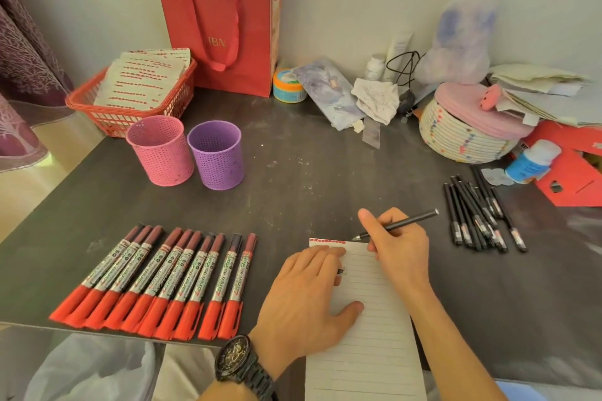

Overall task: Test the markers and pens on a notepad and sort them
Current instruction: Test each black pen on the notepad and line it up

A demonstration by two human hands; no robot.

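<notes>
The right hand [395, 247] has its grip pinched on a black pen [399, 224] above the notepad [368, 335], lower centre of the worktop [293, 172]; the left hand [306, 299] lies flat on the paper. Lower left lie red markers [156, 280]. Upper left, a red basket [81, 104] holds printed sheets [143, 81].
</notes>
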